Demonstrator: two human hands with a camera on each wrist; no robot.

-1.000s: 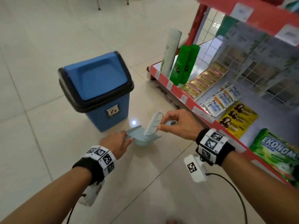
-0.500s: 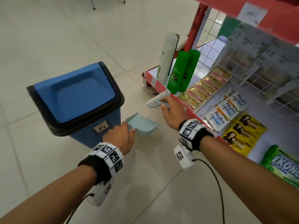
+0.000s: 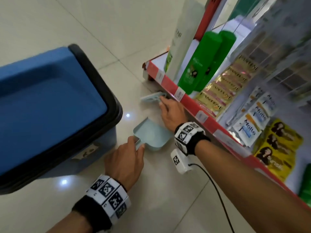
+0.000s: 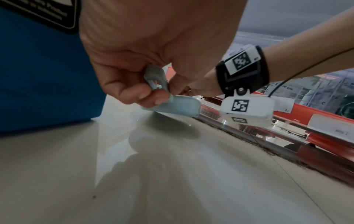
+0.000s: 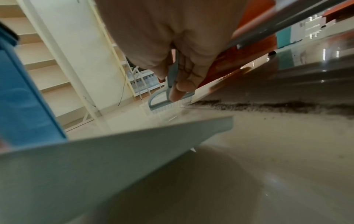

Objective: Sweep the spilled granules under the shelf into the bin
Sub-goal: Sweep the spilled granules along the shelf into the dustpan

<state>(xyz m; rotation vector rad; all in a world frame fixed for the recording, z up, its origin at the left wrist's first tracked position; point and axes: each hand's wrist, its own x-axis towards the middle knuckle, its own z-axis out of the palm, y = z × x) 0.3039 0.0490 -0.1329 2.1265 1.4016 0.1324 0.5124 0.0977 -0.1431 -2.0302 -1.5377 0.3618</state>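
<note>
My left hand (image 3: 133, 148) pinches the handle of a pale blue dustpan (image 3: 152, 135), which sits low over the floor beside the blue bin (image 3: 50, 101); the pinch on the dustpan (image 4: 178, 106) shows close up in the left wrist view. My right hand (image 3: 168, 111) grips a small pale blue brush (image 3: 154, 98) at the shelf's bottom edge. Its bristles (image 5: 168, 106) touch the floor at the end of a dark line of granules (image 5: 268, 106) running under the red shelf (image 3: 170, 83). Granules (image 4: 287, 157) also line the shelf base in the left wrist view.
The bin's black-rimmed swing lid (image 3: 94, 78) is closed and stands close on the left. The shelf holds green bottles (image 3: 198, 64), a white bottle (image 3: 180, 39) and several sachets (image 3: 223, 86). A cable (image 3: 217, 190) hangs from my right wrist. Bare tiled floor (image 3: 168, 190) lies toward me.
My right hand has carried the brush from above the dustpan down to the floor at the shelf's edge. The left hand keeps the dustpan, now lower. The view has dropped closer to the floor.
</note>
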